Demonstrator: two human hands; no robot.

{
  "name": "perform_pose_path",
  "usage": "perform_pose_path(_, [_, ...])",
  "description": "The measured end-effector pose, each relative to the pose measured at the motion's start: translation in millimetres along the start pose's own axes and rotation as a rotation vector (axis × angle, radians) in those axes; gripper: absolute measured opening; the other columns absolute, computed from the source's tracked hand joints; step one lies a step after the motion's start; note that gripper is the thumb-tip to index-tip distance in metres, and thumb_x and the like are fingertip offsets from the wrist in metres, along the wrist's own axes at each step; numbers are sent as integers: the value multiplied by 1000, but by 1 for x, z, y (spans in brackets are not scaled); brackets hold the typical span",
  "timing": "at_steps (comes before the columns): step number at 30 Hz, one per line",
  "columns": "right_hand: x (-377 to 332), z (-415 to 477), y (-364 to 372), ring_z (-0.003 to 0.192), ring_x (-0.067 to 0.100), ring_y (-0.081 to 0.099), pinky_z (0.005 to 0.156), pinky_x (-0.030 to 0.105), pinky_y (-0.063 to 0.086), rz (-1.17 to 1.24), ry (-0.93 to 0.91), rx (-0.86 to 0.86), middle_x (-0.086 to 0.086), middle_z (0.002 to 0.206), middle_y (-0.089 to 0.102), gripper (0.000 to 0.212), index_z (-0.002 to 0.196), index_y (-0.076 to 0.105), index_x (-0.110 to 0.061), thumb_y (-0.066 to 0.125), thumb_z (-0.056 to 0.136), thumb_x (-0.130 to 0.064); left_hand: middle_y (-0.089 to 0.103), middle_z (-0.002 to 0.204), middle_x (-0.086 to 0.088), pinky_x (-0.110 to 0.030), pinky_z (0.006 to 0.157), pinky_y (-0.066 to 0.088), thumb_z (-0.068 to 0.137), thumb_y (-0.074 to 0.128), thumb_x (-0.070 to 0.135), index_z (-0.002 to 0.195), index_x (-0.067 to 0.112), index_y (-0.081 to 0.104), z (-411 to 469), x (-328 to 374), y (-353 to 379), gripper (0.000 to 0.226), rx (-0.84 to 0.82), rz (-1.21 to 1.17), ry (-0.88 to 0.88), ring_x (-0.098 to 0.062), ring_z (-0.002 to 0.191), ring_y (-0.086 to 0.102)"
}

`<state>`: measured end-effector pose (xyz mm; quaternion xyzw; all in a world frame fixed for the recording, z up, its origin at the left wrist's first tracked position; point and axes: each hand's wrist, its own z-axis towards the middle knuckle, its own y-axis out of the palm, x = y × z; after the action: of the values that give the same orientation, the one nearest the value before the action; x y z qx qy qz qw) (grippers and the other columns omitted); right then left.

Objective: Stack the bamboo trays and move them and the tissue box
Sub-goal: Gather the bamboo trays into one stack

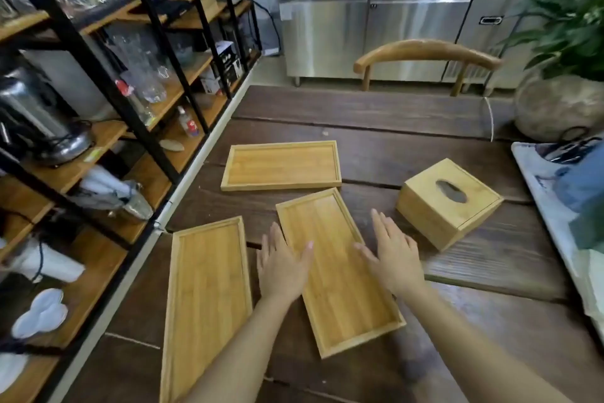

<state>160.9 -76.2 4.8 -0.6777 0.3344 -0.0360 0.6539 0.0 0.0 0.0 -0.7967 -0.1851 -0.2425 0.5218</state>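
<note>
Three bamboo trays lie flat and unstacked on the dark wooden bench (376, 115). Far tray (281, 166) sits at frame centre, long side across. Middle tray (338, 270) lies angled at lower centre, its far corner just beside the far tray's near edge. Left tray (206, 304) runs lengthwise at lower left, near the bench edge, apart from the middle tray.

Left hand (283, 263) is flat, fingers spread, empty, over the middle tray's left rim; thumb reaches over the tray floor. Right hand (394, 258) is flat too, fingers apart, empty, over the tray's right rim. Cannot tell if either hand touches the wood.

Tissue box (449, 201), bamboo with an oval slot on top, stands right of centre, turned corner-on, close to the right hand but apart from the trays.

Shelving rack (108, 92) with glassware fills the left of the frame. Chair back (426, 51) and steel cabinets (376, 30) are at the top, potted plant (568, 75) at upper right.
</note>
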Motion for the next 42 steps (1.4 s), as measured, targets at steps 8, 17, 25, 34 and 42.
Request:
perform_pose_path(8, [-19,-4,31,144,27,23,116,41,22,584,274,-153,11,156,25,79,150,14,-8,60,89,-29,37,152,-4,-55,112,28,94,52,29,147,31,27,-16,7,34,59,-36,-710,-286,-30,139,33])
perform_pose_path(17, [-10,17,21,100,26,52,88,37,43,928,539,-178,9,107,57,37,121,54,-4,61,88,-19,65,115,-8,-51,98,46,96,51,19,126,12,55,-1,7,10,31,-11,-806,-461,-27,106,60])
perform_pose_path(25, [-34,42,-2,89,9,59,76,25,46,997,252,-43,-5,97,65,22,108,62,-17,50,95,-30,45,144,-9,-48,109,33,96,44,40,143,12,35,18,19,-10,55,55,-812,-395,-29,134,41])
perform_pose_path(34, [-17,153,16,141,18,30,110,42,22,3,-263,-106,1,153,35,49,144,33,-21,40,97,-15,43,143,-17,-47,107,36,100,37,36,139,6,35,90,33,-57,49,315,-1006,-560,-35,130,43])
perform_pose_path(42, [-20,159,13,127,19,42,102,37,24,-124,-471,-181,-2,142,45,41,132,47,-26,46,92,-21,53,130,-17,-46,99,42,100,38,35,131,6,44,123,37,-58,43,343,-1044,-613,-35,120,51])
